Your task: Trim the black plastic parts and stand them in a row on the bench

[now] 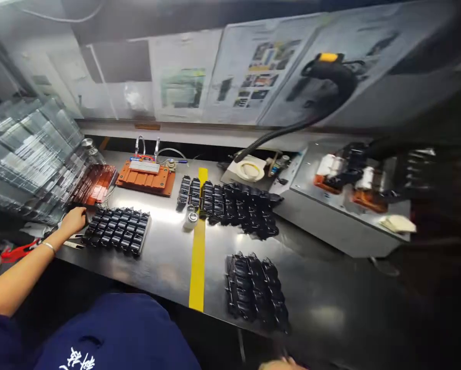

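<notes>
My left hand [74, 221] is at the left end of the bench, fingers curled, between a rack of black moulded parts [118, 231] and a pile of clear trays. What the fingers hold, if anything, is hidden. White-tipped tweezers [73, 245] lie just below this hand, beside the rack. Only a blurred sliver of my right hand [280, 364] shows at the bottom edge, and its fingers cannot be made out. Nearest to it is a second group of black parts [255, 290] at the bench's front edge.
Stacked clear plastic trays [34, 159] rise at the left. An orange fixture [146, 177] stands at the back. More black parts [230, 205] and a small jar [191, 220] sit mid-bench by yellow tape [197, 267]. A grey machine box [342, 216] and black hose [303, 121] occupy the right.
</notes>
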`<state>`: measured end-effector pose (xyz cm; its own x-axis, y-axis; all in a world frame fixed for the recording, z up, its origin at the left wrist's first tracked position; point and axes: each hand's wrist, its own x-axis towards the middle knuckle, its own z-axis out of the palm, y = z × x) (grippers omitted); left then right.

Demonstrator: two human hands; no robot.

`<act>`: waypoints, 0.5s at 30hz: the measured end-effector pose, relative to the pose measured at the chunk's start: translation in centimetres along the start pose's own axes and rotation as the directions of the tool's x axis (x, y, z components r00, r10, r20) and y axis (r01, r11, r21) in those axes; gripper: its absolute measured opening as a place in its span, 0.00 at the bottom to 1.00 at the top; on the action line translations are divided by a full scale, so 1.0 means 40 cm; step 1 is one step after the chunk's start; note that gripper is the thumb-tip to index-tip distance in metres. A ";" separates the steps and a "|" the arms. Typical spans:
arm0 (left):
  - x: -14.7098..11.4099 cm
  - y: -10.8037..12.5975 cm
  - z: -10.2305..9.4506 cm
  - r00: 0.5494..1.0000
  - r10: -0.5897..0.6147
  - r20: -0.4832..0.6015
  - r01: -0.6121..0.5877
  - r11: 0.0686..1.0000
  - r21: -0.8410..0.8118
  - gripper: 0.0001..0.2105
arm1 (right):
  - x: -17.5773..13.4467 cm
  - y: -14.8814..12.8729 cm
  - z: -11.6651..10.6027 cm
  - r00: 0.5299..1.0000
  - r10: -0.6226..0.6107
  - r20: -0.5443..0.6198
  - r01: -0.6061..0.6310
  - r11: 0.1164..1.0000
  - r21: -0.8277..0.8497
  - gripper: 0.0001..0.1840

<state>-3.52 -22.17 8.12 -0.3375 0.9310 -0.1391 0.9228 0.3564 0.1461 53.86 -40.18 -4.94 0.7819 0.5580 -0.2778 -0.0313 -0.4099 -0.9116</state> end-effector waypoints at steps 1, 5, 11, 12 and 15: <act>0.042 -0.043 0.000 1.000 -0.026 -0.007 0.026 1.000 -0.003 0.22 | -0.008 -0.037 0.042 0.993 -0.036 -0.114 0.035 0.999 -0.013 0.23; 0.194 -0.152 0.037 1.000 -0.014 -0.022 0.013 0.999 -0.048 0.28 | -0.091 -0.204 0.292 0.951 -0.299 -0.077 0.288 0.949 -0.127 0.22; 0.279 -0.165 0.134 0.995 0.087 -0.052 -0.096 0.976 -0.195 0.24 | -0.365 -0.441 0.878 0.253 -0.449 0.857 0.910 0.411 -0.053 0.19; 0.280 -0.168 0.145 0.993 0.109 -0.051 -0.118 0.965 -0.233 0.22 | -0.421 -0.457 0.980 0.175 -0.418 0.891 0.927 0.374 -0.006 0.17; 0.279 -0.195 0.163 0.990 0.132 -0.056 -0.143 0.923 -0.356 0.19 | -0.573 -0.450 1.241 -0.038 -0.312 0.949 0.951 0.280 0.130 0.24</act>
<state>-13.26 -15.07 -0.95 -0.2225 0.9728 -0.0639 0.8345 0.2239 0.5035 5.59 -9.77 2.81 -0.6106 0.7919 0.0071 0.6542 0.5095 -0.5590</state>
